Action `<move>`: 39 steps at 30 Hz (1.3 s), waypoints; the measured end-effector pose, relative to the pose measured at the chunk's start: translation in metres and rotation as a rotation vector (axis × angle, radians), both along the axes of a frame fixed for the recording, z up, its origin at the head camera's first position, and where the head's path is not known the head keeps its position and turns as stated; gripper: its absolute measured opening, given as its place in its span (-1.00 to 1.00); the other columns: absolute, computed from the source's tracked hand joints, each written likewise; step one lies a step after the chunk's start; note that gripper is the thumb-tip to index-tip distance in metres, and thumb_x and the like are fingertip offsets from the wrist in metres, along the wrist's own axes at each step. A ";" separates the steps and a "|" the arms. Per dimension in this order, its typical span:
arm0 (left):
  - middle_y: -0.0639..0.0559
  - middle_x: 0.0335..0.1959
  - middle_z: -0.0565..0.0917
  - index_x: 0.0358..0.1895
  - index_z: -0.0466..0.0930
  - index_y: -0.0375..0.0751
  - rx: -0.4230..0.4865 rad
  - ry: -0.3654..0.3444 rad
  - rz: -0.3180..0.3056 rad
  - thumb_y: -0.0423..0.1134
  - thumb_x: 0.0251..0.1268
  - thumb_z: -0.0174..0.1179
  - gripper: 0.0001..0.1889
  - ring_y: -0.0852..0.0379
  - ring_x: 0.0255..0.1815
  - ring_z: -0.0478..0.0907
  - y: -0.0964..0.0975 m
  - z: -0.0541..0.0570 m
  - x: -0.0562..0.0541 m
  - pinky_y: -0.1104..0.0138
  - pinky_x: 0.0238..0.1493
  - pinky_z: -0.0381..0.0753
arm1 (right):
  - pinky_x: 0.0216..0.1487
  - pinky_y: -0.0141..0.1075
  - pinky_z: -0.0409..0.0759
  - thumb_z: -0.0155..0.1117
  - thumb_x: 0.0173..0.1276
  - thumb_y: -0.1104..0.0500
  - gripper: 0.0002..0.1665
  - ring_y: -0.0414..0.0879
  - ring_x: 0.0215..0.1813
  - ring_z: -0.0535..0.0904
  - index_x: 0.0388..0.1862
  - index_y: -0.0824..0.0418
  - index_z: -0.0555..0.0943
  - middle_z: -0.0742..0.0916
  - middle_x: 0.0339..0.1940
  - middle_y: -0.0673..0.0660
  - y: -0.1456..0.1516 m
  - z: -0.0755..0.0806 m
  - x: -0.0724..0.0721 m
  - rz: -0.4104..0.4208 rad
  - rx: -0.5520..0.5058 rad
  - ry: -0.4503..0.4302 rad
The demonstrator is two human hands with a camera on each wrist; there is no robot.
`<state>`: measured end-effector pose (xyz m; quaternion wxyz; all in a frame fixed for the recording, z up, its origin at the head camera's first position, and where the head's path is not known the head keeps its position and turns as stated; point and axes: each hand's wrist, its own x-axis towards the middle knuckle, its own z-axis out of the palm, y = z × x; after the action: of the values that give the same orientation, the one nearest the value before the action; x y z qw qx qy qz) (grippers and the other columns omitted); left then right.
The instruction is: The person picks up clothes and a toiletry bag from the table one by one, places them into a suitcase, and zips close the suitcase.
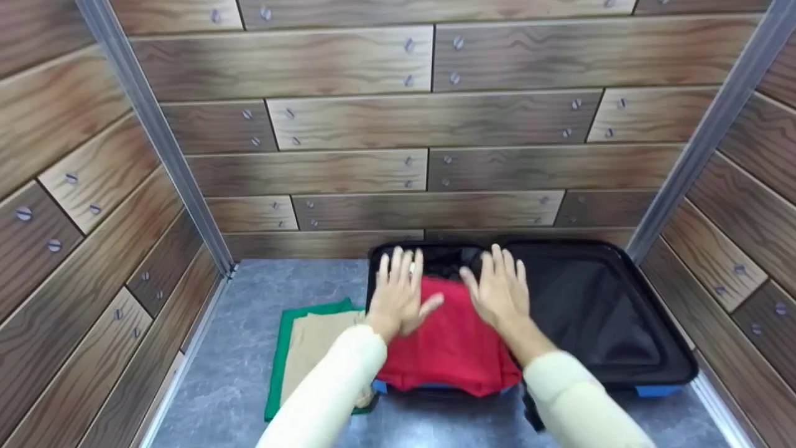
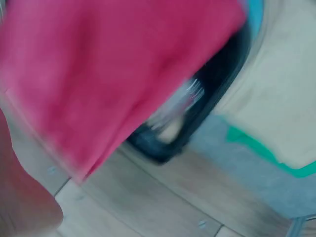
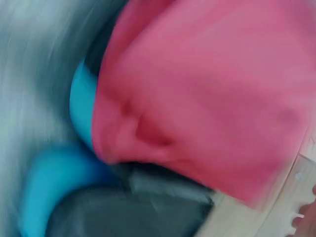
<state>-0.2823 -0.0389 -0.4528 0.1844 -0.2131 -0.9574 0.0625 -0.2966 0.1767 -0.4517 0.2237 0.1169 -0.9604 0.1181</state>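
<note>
The suitcase (image 1: 587,311) lies right of two stacked cloths (image 1: 317,345), with another cloth (image 1: 448,342) across its left half (image 1: 444,254).

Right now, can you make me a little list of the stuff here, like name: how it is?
case: spread open on the floor, black inside
red cloth: in the case's left half, drooping over the near edge
tan cloth: on the green cloth, left of the case
left grip: fingers straight, holding nothing
right grip: fingers straight, holding nothing
walls: wood-patterned planks
</note>
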 end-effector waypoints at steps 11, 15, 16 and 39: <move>-0.13 0.58 0.17 0.56 0.12 -0.19 0.021 -0.372 -0.058 0.39 0.49 -0.45 -0.15 -0.12 0.62 0.02 -0.047 -0.051 0.035 -0.08 0.56 -0.04 | 0.54 0.20 -0.06 0.01 0.53 -0.19 -0.38 0.24 0.56 0.18 0.26 0.26 0.50 0.36 0.53 0.28 0.036 -0.057 0.026 0.057 0.021 -0.111; -0.21 0.50 0.28 0.51 0.28 -0.06 0.049 -0.562 -0.038 0.38 0.49 -0.37 -0.22 -0.22 0.49 0.27 -0.042 -0.061 0.049 -0.05 0.49 0.19 | 0.45 0.24 0.16 0.19 0.41 -0.21 -0.38 0.31 0.45 0.32 0.17 0.26 0.55 0.46 0.43 0.32 0.032 -0.080 0.038 0.139 0.058 -0.138; -0.23 0.47 0.32 0.48 0.33 -0.04 0.060 -0.604 -0.025 0.39 0.48 -0.35 -0.24 -0.25 0.43 0.35 -0.040 -0.065 0.053 -0.04 0.44 0.28 | 0.42 0.25 0.21 0.25 0.36 -0.22 -0.37 0.32 0.42 0.34 0.14 0.25 0.55 0.48 0.40 0.32 0.030 -0.085 0.041 0.157 0.071 -0.142; -0.16 0.27 0.55 0.29 0.50 -0.22 0.398 -0.362 0.128 0.28 0.53 -0.26 -0.31 -0.23 0.32 0.42 -0.104 -0.096 0.056 -0.18 0.35 0.26 | 0.24 0.32 0.15 0.62 -0.07 -0.09 -0.51 0.26 0.21 0.36 -0.26 0.07 0.58 0.54 0.02 0.20 0.068 -0.089 0.046 0.079 0.111 -0.304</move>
<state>-0.2267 -0.1428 -0.5485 0.0445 -0.1195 -0.9797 -0.1546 -0.2507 0.2443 -0.5412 0.0642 0.1477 -0.9828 0.0899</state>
